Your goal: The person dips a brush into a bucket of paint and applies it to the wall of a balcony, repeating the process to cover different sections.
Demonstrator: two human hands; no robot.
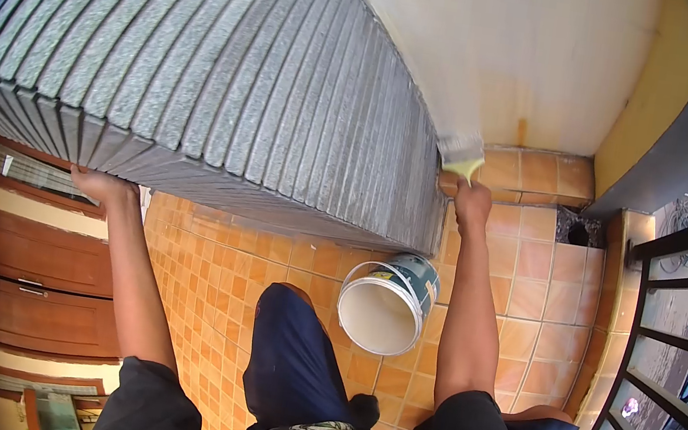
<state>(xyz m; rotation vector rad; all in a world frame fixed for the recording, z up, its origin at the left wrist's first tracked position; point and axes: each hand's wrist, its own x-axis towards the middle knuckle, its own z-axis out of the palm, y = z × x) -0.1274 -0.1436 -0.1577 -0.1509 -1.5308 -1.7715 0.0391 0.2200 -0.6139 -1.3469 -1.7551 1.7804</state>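
Observation:
My right hand [473, 205] is closed round the yellow handle of a wide paintbrush [463, 154]. The bristles are up against the low part of the cream wall [507, 53], beside the corner with the grey ribbed stone pillar [243, 60]. My left hand [106, 184] rests on the pillar's near edge, fingers stretched out and partly hidden behind it, holding nothing. Below the pillar a paint bucket [383, 313] stands on the floor, its wire handle raised and pale paint inside.
Orange tiles [211, 284] cover the floor around my knees. Black metal railings [669, 340] run along the right, near a square drain hole [580, 228]. A wooden door [36, 282] and a window are at the left.

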